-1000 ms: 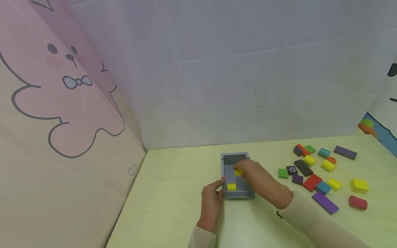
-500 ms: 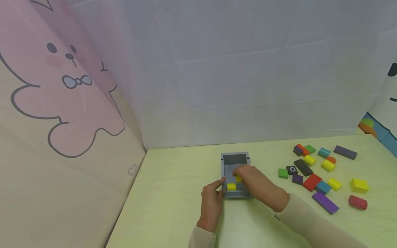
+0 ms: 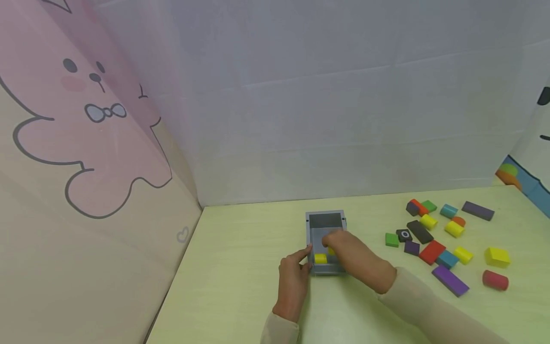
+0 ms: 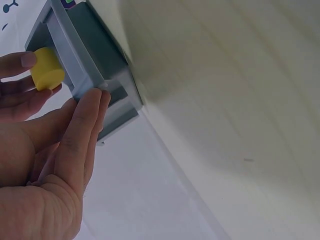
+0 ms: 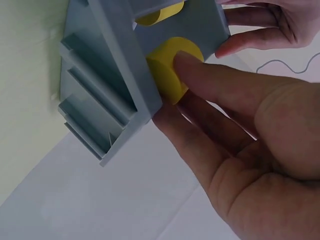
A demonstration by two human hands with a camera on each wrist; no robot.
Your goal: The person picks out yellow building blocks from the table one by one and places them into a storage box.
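A small grey open-topped box [image 3: 325, 213] stands on the table. Inside its near-left part lies one yellow cylinder block [image 3: 320, 258]. My right hand [image 3: 358, 258] reaches into the box from the right and pinches a second yellow cylinder block [image 5: 172, 70] between thumb and fingers; from the head only a sliver of it shows. In the right wrist view that block is right beside the box's wall. My left hand [image 3: 293, 285] rests against the box's left side with fingers fairly straight, fingertips at the wall, as the left wrist view also shows.
To the right, loose blocks are scattered: a purple bar [image 3: 450, 280], a red cylinder [image 3: 495, 280], a yellow block [image 3: 497, 257], a red block [image 3: 432, 252], a green block [image 3: 391, 240] and several more. A pale curtain [image 3: 343, 119] hangs behind the table.
My right hand has moved slightly nearer and lower within the box, carrying the yellow cylinder block toward the one lying there. My left hand has stayed at the box's side.
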